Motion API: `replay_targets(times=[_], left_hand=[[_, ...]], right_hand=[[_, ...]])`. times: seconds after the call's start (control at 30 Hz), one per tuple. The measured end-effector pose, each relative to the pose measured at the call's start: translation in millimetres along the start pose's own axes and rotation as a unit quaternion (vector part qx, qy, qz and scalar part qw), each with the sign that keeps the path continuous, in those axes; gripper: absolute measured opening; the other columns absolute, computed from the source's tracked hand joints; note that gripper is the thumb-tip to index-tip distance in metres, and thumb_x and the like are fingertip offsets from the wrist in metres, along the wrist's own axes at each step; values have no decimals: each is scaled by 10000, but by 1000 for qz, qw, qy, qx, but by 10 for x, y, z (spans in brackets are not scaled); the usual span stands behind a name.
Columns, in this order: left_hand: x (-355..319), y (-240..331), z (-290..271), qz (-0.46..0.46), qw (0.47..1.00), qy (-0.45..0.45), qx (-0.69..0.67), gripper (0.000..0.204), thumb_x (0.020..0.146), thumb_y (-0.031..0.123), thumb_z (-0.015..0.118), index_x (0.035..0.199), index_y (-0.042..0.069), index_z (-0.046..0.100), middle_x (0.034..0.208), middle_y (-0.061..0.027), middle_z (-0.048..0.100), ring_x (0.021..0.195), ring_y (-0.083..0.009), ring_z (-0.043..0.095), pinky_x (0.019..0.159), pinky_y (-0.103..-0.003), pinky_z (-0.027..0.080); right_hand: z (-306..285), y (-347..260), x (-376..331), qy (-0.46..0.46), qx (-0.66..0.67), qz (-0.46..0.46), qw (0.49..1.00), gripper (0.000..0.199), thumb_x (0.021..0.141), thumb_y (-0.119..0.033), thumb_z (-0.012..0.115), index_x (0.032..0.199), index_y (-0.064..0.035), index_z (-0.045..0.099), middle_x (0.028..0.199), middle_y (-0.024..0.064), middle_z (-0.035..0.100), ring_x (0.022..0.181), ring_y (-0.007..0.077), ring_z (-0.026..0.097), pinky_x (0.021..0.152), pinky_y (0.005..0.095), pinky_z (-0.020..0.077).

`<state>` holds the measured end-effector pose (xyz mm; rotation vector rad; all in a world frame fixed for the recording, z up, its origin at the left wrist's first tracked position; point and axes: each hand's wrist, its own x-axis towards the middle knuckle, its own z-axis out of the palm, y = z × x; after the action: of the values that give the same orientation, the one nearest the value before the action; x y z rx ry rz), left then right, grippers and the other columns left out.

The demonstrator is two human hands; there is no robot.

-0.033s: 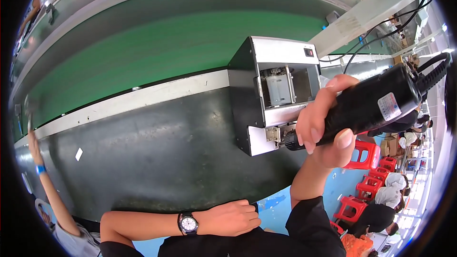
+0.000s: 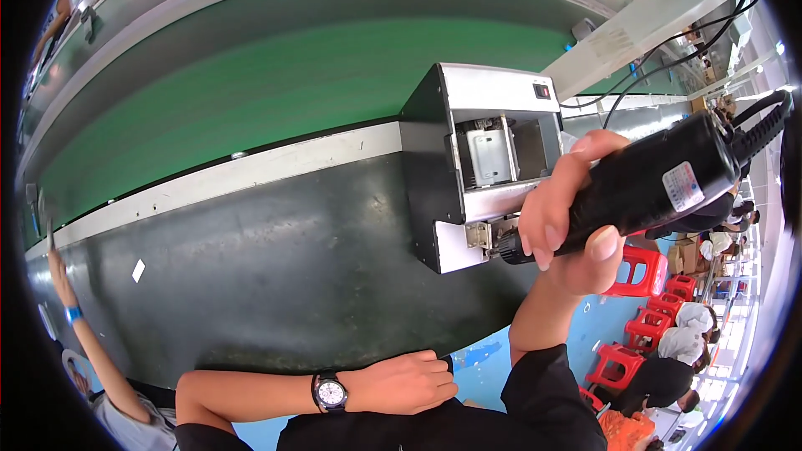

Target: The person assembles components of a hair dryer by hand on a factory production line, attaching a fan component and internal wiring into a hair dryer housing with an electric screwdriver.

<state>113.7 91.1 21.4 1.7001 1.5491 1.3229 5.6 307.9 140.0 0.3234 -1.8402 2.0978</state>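
Black power tool (image 2: 639,184), as seen from the head camera, is in the right hand (image 2: 553,209), whose fingers grasp it from both sides, the thumb nearest the body. Its ribbed nose (image 2: 516,247) points down to the left of these fingers, at a small metal bracket (image 2: 478,235) on a box-shaped machine (image 2: 493,200); whether the tip touches cannot be told. A black cable (image 2: 760,121) leaves the tool's back end, to the right of the fingers. The machine stands on the dark desk (image 2: 292,259), just beyond and left of the same fingers, with an open window in its front.

The left hand (image 2: 405,384) rests palm down by the desk's near edge, its fingers together and slightly bent; whether anything is under them cannot be told. A wristwatch (image 2: 332,393) sits behind those fingers. Far to their left, a co-worker's hand (image 2: 63,280) reaches over the desk. Red stools (image 2: 614,365) stand right of them.
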Motion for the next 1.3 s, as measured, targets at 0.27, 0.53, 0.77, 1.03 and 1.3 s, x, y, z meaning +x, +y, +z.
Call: replay_targets(times=[0.27,0.53,0.77,1.03,1.3], left_hand=[[2,6,-12,-7,1000,-22,16,151,934,172,568,816,84,532,741,-28,489,766,-171,531,737,-294,400],[-10,6,4,-1,1000,-7,8,161,941,175,562,813,84,527,746,-32,496,769,-177,527,734,-303,397],[0,6,1,-8,1000,-2,3,178,941,175,562,792,86,520,719,-36,492,755,-182,522,733,-306,399],[54,25,-32,-8,1000,1,5,192,940,176,557,777,85,513,705,-39,485,725,-189,523,725,-305,408],[13,25,-40,-3,1000,17,3,193,932,187,578,778,91,512,706,-43,485,731,-196,523,723,-308,414]], right_hand=[[5,20,-48,-9,-19,-15,1000,665,901,-394,678,1232,69,334,618,31,480,389,115,440,377,258,411],[-140,38,-139,-29,88,-74,993,613,916,-347,680,1265,22,336,654,34,513,421,110,489,419,249,463],[-248,18,-293,-82,69,-190,976,498,900,-268,692,1212,-32,383,638,22,571,453,122,577,442,243,507],[-174,-50,-400,-84,23,-266,960,485,879,-263,740,1202,-55,445,644,20,612,464,120,612,477,220,530],[-129,-62,-611,5,138,-309,941,404,875,-211,734,1107,-26,460,612,33,566,418,125,575,427,235,533]])
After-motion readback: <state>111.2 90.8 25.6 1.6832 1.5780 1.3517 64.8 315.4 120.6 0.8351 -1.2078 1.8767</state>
